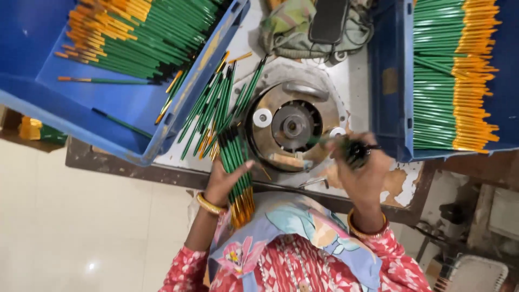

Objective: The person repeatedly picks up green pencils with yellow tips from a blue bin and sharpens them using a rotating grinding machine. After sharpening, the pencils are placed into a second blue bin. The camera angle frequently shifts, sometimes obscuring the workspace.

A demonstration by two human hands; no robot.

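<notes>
Two blue plastic crates flank the work surface. The left crate (81, 103) is tilted, with a heap of green-and-orange brushes lying slantwise at its far end; the right crate (386, 81) holds a neat stack of like brushes (454, 75), long axes running left to right, orange ends to the right.

Between the crates sits a round metal machine (292, 127) with a central hub, on a worn table (403, 186) whose paint is flaking. Far of the machine lies a crumpled cloth (284, 27) with a dark flat device on it.

A loose scatter of green brushes (213, 108) fans across the table left of the machine, axes running from near-left to far-right.

The left hand (224, 181) grips a bundle of brushes (235, 173) — fingers curled around the shafts, thumb pressed against their side. The bundle's long axis runs near to far, orange ends toward the person, dark tips toward the machine's left rim.

The right hand (362, 170), just near-right of the machine, has its fingers closed together around a dark-tipped cluster (357, 151) — blurred, so the exact grip cannot be told. Gold bangles ring both wrists.
</notes>
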